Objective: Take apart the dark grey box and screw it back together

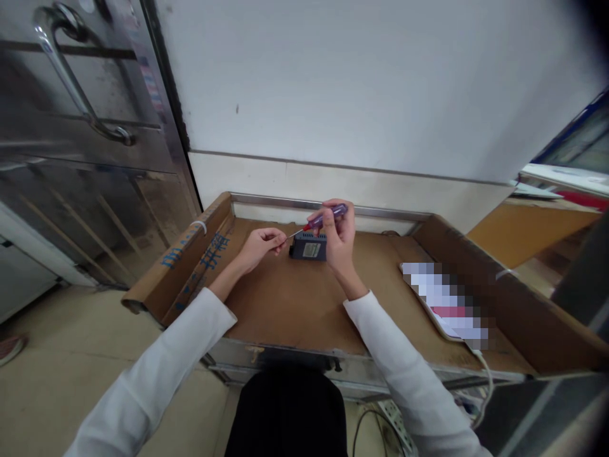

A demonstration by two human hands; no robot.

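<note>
A screwdriver [329, 218] with a purple and red handle is in my right hand [341, 244], its thin metal shaft slanting down to the left. My left hand [262, 246] is closed in a pinch at the tip of that shaft; whether a small part sits between those fingertips I cannot make out. Behind the hands, on the cardboard-covered table [295, 298], a small dark box-shaped device [310, 249] with vent slots and a pale label stands upright. My right hand hides its right end.
To the right lies a phone [442, 304], its screen blurred out, with a white cable [488, 381] running off the front edge. Raised cardboard sides [181, 254] border the table. A white wall rises behind, and a metal door [85, 95] stands at the left.
</note>
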